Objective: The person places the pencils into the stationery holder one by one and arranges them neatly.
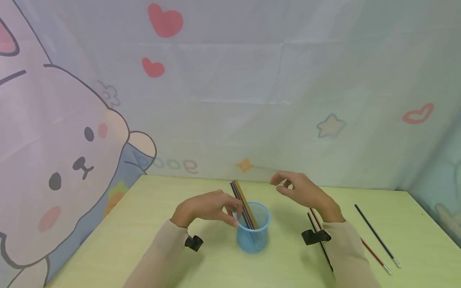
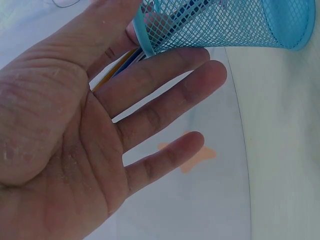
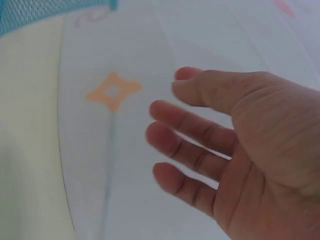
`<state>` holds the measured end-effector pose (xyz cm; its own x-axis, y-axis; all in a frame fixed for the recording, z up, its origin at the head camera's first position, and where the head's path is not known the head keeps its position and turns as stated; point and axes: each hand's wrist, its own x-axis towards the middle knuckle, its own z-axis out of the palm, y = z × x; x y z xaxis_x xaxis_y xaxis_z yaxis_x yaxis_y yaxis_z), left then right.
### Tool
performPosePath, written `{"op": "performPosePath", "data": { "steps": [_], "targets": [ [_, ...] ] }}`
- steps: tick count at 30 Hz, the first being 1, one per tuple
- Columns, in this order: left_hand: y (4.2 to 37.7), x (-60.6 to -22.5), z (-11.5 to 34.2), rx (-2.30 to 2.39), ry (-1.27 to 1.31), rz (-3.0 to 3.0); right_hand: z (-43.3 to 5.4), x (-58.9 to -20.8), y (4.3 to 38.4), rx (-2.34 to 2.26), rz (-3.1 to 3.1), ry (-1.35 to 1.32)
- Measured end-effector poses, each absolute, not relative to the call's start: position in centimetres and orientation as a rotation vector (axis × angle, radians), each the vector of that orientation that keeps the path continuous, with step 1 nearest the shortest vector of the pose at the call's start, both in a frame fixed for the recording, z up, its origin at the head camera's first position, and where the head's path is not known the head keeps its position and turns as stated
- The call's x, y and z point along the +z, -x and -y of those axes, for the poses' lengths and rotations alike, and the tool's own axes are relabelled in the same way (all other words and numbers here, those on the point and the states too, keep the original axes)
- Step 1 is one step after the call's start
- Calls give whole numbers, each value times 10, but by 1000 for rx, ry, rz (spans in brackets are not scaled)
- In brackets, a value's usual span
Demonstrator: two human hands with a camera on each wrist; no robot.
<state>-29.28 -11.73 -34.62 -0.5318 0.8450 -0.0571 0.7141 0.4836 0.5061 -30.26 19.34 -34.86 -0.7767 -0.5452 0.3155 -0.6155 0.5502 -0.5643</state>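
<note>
A light-blue mesh pencil cup (image 1: 252, 240) stands upright on the table, with several pencils (image 1: 245, 204), dark ones and a gold one, leaning left in it. My left hand (image 1: 212, 207) is at the cup's left rim, thumb and index finger pinching it. In the left wrist view the index finger shows through the blue mesh (image 2: 215, 25), while the other fingers (image 2: 165, 112) stretch outside. Right of the cup, my right hand (image 1: 297, 187) hovers over the table with fingers loosely bent and nothing in them.
At the right lie a black pencil (image 1: 376, 234) and a red pencil (image 1: 376, 256) with pale ends. Another black pencil (image 1: 325, 256) lies partly under the right forearm, beside a red length. A printed cloth (image 1: 252, 100) hangs behind the table (image 1: 216, 264).
</note>
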Motion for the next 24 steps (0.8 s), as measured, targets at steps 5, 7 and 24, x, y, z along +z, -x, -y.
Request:
{"op": "performPosePath", "data": {
  "steps": [5, 7, 24],
  "targets": [
    [293, -347, 119, 615, -1303, -2440, -215, -351, 305, 1004, 2825, -922],
    [292, -347, 119, 614, -1294, -2441, -222, -351, 305, 993, 2875, -893],
    [292, -345, 118, 604, -1297, -2451, -254, -375, 304, 1091, 3365, -499]
  ]
}}
